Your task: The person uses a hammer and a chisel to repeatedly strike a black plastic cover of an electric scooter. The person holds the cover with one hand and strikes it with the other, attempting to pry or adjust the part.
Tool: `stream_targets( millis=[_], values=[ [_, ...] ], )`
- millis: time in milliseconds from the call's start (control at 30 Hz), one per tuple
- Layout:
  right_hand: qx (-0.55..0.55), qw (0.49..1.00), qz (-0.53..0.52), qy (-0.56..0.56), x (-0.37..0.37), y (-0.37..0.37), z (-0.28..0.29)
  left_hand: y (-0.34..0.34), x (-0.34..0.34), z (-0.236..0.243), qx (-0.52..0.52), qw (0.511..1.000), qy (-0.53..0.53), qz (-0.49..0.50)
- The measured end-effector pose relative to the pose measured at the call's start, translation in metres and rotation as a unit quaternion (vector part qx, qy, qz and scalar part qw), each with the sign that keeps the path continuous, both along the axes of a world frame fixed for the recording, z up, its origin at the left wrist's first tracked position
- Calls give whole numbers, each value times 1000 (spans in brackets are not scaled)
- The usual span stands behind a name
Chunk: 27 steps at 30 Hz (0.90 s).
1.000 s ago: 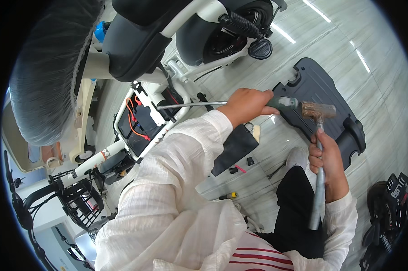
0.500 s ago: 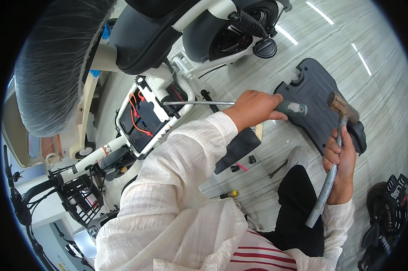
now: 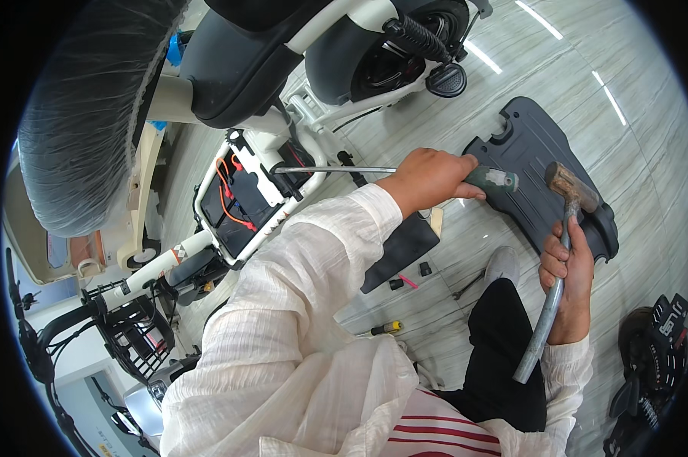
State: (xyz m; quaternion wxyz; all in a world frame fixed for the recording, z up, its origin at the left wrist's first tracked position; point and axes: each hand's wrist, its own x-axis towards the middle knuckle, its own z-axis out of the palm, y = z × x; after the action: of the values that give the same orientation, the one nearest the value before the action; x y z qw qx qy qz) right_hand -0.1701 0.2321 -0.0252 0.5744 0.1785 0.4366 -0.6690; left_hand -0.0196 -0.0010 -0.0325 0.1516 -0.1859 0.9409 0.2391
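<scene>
My left hand (image 3: 427,181) is closed round the green handle of a long screwdriver (image 3: 487,180). Its metal shaft reaches left to the white frame (image 3: 313,156) of an electric bike, and the tip meets the frame beside the open compartment. Orange and red wires (image 3: 223,183) show in that compartment over a black battery (image 3: 245,217). In my right hand (image 3: 568,263) is a hammer (image 3: 568,186) with a worn head and a grey metal handle, held upright. The hammer head is to the right of the screwdriver's butt, apart from it.
A black plastic cover (image 3: 526,145) lies on the tiled floor behind the hammer. A black flat panel (image 3: 401,251), small black parts (image 3: 425,269) and a yellow-handled tool (image 3: 389,327) lie nearer. A plastic-wrapped seat (image 3: 92,114) juts in at upper left. Another black assembly (image 3: 652,350) stands at right.
The hammer and my right hand have shifted slightly left, bringing the head nearer the screwdriver's butt. My left hand and the screwdriver have barely moved.
</scene>
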Motion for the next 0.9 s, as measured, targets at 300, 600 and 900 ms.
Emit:
stream_targets(
  millis=[300, 600, 900],
  values=[
    [47, 988, 128, 67, 7, -3, 12, 2, -5, -7, -6, 1000, 13, 3],
    [-2, 975, -193, 113, -36, 6, 9, -3, -4, -4, -21, 999, 49, 3],
    [78, 993, 75, 42, 26, -1, -11, -11, 4, -6, -41, 999, 30, 11]
  ],
)
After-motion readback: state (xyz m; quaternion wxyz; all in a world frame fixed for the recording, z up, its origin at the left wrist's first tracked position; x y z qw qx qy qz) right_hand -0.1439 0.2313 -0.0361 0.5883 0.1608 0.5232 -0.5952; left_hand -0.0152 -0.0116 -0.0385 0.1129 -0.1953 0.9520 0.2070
